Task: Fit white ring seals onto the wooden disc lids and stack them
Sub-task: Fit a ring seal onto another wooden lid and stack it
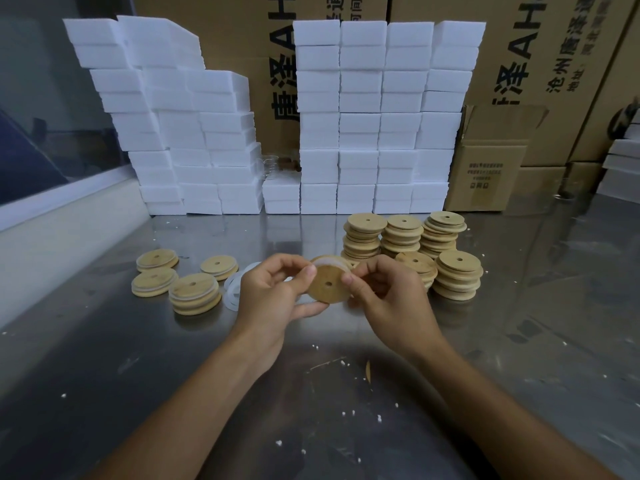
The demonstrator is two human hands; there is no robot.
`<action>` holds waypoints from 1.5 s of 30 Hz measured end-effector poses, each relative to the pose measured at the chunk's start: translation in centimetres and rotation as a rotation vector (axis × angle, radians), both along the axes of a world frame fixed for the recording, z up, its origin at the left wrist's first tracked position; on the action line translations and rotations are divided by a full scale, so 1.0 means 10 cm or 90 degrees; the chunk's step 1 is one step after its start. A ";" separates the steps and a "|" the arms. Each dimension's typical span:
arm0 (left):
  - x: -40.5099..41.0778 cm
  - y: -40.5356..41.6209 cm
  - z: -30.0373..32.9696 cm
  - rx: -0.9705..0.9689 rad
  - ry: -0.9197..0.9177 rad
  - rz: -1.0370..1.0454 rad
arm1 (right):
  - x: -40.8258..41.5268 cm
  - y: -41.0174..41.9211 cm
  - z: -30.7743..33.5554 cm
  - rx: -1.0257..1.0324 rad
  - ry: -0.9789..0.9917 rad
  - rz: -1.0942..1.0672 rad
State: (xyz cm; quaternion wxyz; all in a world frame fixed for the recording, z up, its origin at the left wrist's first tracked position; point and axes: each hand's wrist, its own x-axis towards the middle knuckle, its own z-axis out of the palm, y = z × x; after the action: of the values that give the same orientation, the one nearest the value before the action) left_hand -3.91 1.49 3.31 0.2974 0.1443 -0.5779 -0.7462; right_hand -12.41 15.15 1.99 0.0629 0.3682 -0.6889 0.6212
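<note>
Above the steel table both hands hold one wooden disc lid (328, 285) with a centre hole, tilted toward me. A white ring seal (329, 262) sits around its far rim. My left hand (273, 292) pinches the lid's left edge, thumb on top. My right hand (388, 292) pinches the right edge at the seal. Loose white ring seals (232, 292) lie on the table left of my left hand. Short stacks of lids with seals (194, 293) stand at the left. Taller stacks of bare lids (405, 237) stand behind my right hand.
A wall of white foam blocks (360, 133) lines the back of the steel table (311, 393). Cardboard boxes (491, 161) stand behind and to the right. White crumbs and a wood sliver (367, 370) lie on the near table.
</note>
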 end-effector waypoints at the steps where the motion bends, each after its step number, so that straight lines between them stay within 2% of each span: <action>1: 0.00 -0.01 0.00 0.000 -0.007 -0.011 | -0.01 0.01 -0.01 0.009 0.003 0.005; 3: 0.01 -0.03 0.01 -0.028 -0.018 -0.020 | -0.01 0.01 -0.03 0.039 0.043 -0.001; 8: 0.03 -0.05 -0.01 -0.346 -0.004 0.033 | -0.02 0.03 -0.03 0.080 0.184 -0.046; 10: 0.03 -0.02 -0.02 -0.394 0.001 0.018 | -0.01 0.03 -0.03 0.082 0.214 -0.043; 13: 0.02 -0.01 -0.03 -0.357 -0.002 0.028 | 0.01 0.02 -0.02 0.049 0.182 -0.037; 17: -0.01 -0.01 -0.03 -0.138 0.001 0.013 | 0.04 -0.02 -0.03 -0.006 0.063 0.017; 20: -0.01 0.00 -0.02 -0.093 -0.005 -0.006 | 0.03 -0.03 -0.05 0.004 0.041 0.034; 22: -0.01 -0.02 -0.03 -0.182 -0.015 0.007 | 0.02 -0.02 -0.06 0.032 0.082 0.007; 26: 0.02 -0.05 -0.03 -0.464 -0.026 0.056 | 0.01 0.03 -0.02 0.055 0.160 -0.012; 29: 0.03 -0.05 -0.02 -0.546 -0.027 0.076 | 0.00 0.05 0.02 0.050 0.172 -0.004; 31: 0.03 -0.05 -0.01 -0.504 -0.032 0.053 | 0.00 0.05 0.01 0.048 0.158 0.000; 37: 0.01 -0.09 0.02 -0.199 -0.047 -0.007 | 0.01 -0.03 -0.06 0.040 0.063 0.018; 42: 0.00 -0.14 0.02 -0.093 -0.046 0.005 | 0.02 -0.02 -0.05 0.031 0.005 0.024; 45: 0.00 -0.25 0.06 -0.036 -0.023 0.091 | 0.03 0.00 -0.03 0.024 0.020 -0.008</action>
State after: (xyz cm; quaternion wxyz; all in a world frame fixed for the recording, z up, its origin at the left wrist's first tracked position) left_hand -3.94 -0.99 3.91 0.3433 0.1906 -0.5922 -0.7037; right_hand -12.13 15.11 1.69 0.0712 0.3746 -0.7018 0.6018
